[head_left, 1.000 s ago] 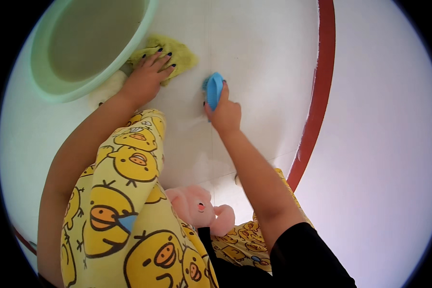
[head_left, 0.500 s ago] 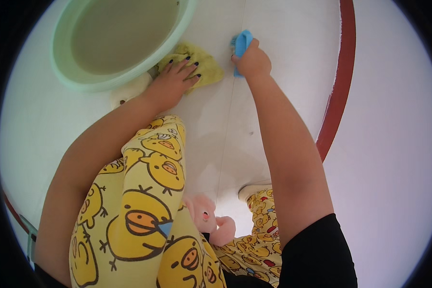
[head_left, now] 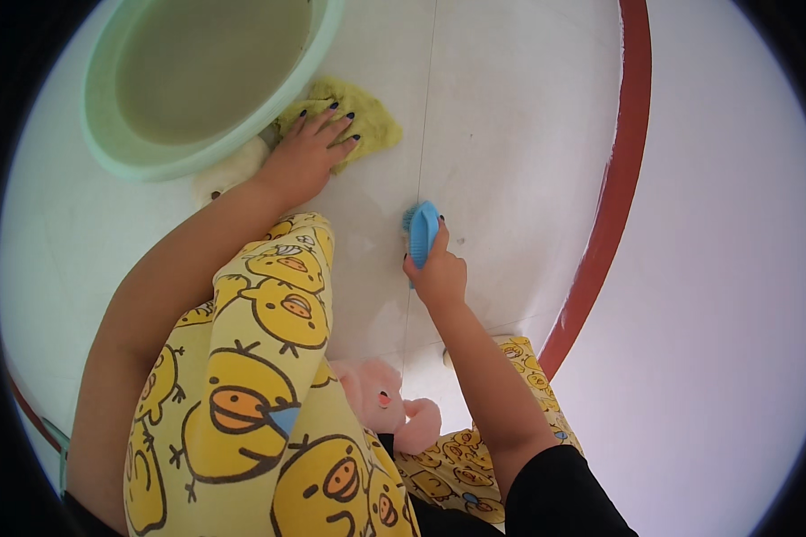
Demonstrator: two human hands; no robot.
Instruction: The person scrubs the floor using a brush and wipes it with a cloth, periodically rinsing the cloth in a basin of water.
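Note:
A blue scrub brush (head_left: 424, 234) is gripped in my right hand (head_left: 443, 276), its bristles turned to the left over a thin dark line between the pale floor tiles (head_left: 381, 215). My left hand (head_left: 303, 161) lies flat with spread fingers on a yellow-green cloth (head_left: 360, 121), pressing it to the floor. Touching the cloth on its left is a pale green basin (head_left: 107, 152) holding cloudy greyish water (head_left: 206, 72).
A red-brown skirting strip (head_left: 613, 206) curves along the foot of the white wall (head_left: 716, 268) on the right. Pink fluffy slipper (head_left: 376, 394) and my patterned trouser legs (head_left: 251, 394) fill the near side. Small dark specks mark the floor near the brush.
My right hand has drawn the brush back toward me along the tile line, from beside the cloth to nearer my foot. The left hand stays on the cloth.

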